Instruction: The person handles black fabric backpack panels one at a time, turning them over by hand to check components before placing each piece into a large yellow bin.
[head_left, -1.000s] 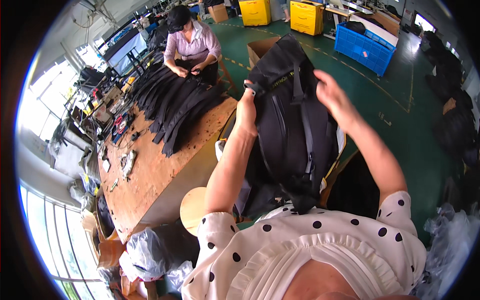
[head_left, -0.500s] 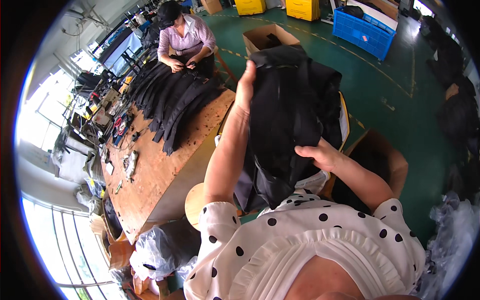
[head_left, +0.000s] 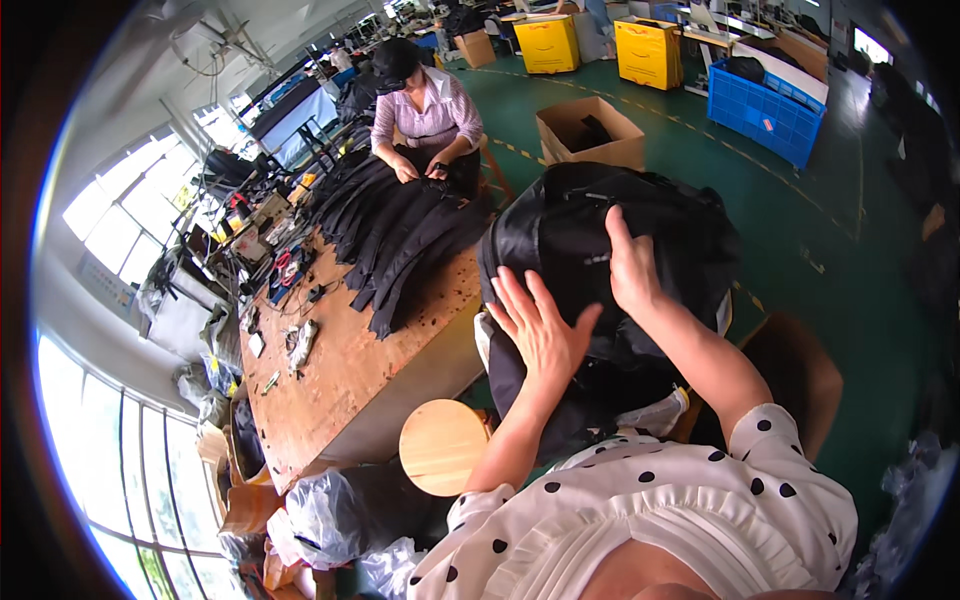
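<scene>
A large black fabric bag (head_left: 670, 215), looking like a backpack, lies in front of me with its rounded side up. My left hand (head_left: 540, 335) rests flat on its near left part, fingers spread. On the bag's upper middle is my right hand (head_left: 635, 268), its thumb stretched away from the other fingers, which are partly hidden. Neither hand visibly grips the cloth. Beneath the bag, part of a clear plastic bag (head_left: 655, 412) shows near my body.
A wooden worktable (head_left: 370, 375) bears a fan of black fabric strips (head_left: 410, 240); a person (head_left: 425, 120) handles strips at its far end. Nearby are a round wooden stool (head_left: 443, 447), an open carton (head_left: 590, 130), another carton (head_left: 815, 370) and a blue crate (head_left: 765, 115).
The black bag has been lowered and spread out. My left hand has left its upper left edge and now lies flat on it; my right hand has moved up onto its middle.
</scene>
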